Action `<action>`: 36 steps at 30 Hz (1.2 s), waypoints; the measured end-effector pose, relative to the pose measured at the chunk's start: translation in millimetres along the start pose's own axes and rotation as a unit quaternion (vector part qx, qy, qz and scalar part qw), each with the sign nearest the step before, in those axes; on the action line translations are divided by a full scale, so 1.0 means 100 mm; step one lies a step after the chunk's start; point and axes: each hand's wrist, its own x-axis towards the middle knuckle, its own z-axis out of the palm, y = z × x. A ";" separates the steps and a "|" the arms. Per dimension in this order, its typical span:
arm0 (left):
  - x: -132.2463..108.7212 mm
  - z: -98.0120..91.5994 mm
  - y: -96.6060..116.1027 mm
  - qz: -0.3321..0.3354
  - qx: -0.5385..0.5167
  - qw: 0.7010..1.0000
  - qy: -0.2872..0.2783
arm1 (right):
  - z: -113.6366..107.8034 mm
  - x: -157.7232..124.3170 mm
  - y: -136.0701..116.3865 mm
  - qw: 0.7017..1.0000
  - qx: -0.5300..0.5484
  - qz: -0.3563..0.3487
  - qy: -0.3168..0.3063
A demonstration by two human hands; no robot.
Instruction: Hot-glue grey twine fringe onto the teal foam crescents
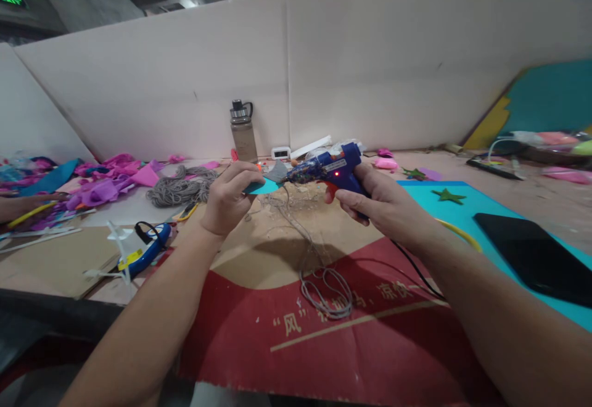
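My right hand [370, 200] is closed round the grip of a blue hot glue gun [330, 169] whose red light is lit. Its nozzle points left at a small teal cut-out piece [263, 186], which my left hand [231, 200] pinches between thumb and fingers. Both hands hover above a brown and red cardboard sheet [287, 333]. A loose grey string [319, 283] lies on the cardboard below the hands. The gun's black cord [411, 271] trails down to the right.
A coil of grey rope [178, 188] and pink and purple scraps [111, 182] lie at the left. A bottle [243, 131] stands by the white back wall. At the right, a teal sheet [435, 209] carries a green star [448, 196] and a black phone [536, 256]. Another blue tool [148, 240] rests at the left.
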 end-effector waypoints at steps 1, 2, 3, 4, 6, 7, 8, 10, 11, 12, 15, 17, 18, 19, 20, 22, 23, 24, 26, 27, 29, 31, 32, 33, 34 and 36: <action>0.00 0.00 0.00 0.000 -0.002 1.000 -0.003 | 0.00 0.00 0.00 1.000 0.001 0.000 0.000; 0.00 0.00 0.00 0.000 -0.004 1.000 -0.006 | 0.01 0.00 0.00 1.000 0.000 -0.001 0.001; 0.00 0.00 0.00 0.000 -0.006 1.000 -0.010 | 0.01 0.00 0.00 1.000 -0.002 -0.003 0.002; 0.00 0.00 0.01 0.001 -0.008 1.000 -0.012 | 0.01 0.00 0.00 1.000 -0.006 -0.006 0.005; 0.00 0.00 0.01 0.004 -0.014 1.000 -0.011 | 0.02 -0.01 0.00 1.000 -0.015 -0.011 0.009; 0.01 0.00 0.02 0.005 -0.016 1.000 -0.009 | 0.02 -0.01 0.00 1.000 -0.018 -0.013 0.010; 0.01 -0.01 0.02 0.004 -0.016 1.000 -0.006 | 0.01 -0.01 0.00 1.000 -0.022 -0.015 0.011; 0.01 -0.01 0.02 -0.005 -0.013 1.000 -0.002 | 0.01 -0.02 0.00 0.999 -0.036 -0.015 0.016; 0.01 -0.02 0.01 -0.011 -0.011 1.000 0.000 | 0.00 -0.02 0.01 0.999 -0.046 -0.013 0.019; 0.01 -0.02 0.01 -0.018 -0.009 1.000 0.002 | -0.01 -0.02 0.02 0.998 -0.057 -0.012 0.024; 0.01 -0.03 0.00 -0.027 -0.008 1.000 0.008 | -0.03 -0.02 0.04 0.996 -0.080 -0.017 0.033; 0.02 -0.04 -0.01 -0.024 -0.009 1.000 0.013 | -0.04 -0.02 0.04 0.995 -0.087 -0.023 0.035; 0.02 -0.04 -0.01 -0.023 -0.009 1.000 0.015 | -0.04 -0.01 0.04 0.995 -0.090 -0.025 0.035; 0.02 -0.04 -0.02 -0.024 -0.010 1.000 0.018 | -0.04 -0.01 0.03 0.995 -0.092 -0.025 0.036; 0.02 -0.04 -0.02 -0.025 -0.010 0.999 0.020 | -0.04 -0.01 0.03 0.995 -0.094 -0.025 0.036; 0.02 -0.04 -0.01 -0.030 -0.011 0.999 0.024 | -0.05 -0.01 0.02 0.994 -0.095 -0.024 0.038; 0.02 -0.04 -0.01 -0.030 -0.012 0.999 0.025 | -0.05 -0.01 0.02 0.995 -0.095 -0.023 0.036; 0.02 -0.04 0.00 -0.030 -0.013 0.999 0.025 | -0.05 -0.01 0.02 0.995 -0.094 -0.022 0.036; 0.02 -0.04 0.01 -0.027 -0.013 0.999 0.022 | -0.04 -0.02 0.02 0.995 -0.092 -0.020 0.035; 0.02 -0.04 0.01 -0.026 -0.012 0.999 0.020 | -0.04 -0.02 0.02 0.995 -0.090 -0.020 0.034; 0.01 -0.03 0.01 -0.028 -0.008 0.999 0.015 | -0.03 -0.02 0.02 0.996 -0.084 -0.021 0.032; 0.00 -0.02 0.01 -0.030 -0.009 0.999 0.010 | -0.01 -0.02 0.01 0.997 -0.075 -0.022 0.027; 0.00 -0.02 0.01 -0.029 -0.012 0.999 0.008 | -0.01 -0.02 0.01 0.997 -0.070 -0.021 0.025; 0.00 -0.01 0.00 -0.029 -0.016 0.999 0.005 | -0.01 -0.01 0.00 0.997 -0.066 -0.021 0.023; -0.01 -0.01 0.00 -0.027 -0.020 0.999 0.003 | 0.00 -0.01 0.00 0.998 -0.062 -0.022 0.021; 0.00 0.00 0.01 -0.021 -0.025 0.999 0.001 | 0.00 -0.01 0.00 0.998 -0.055 -0.021 0.017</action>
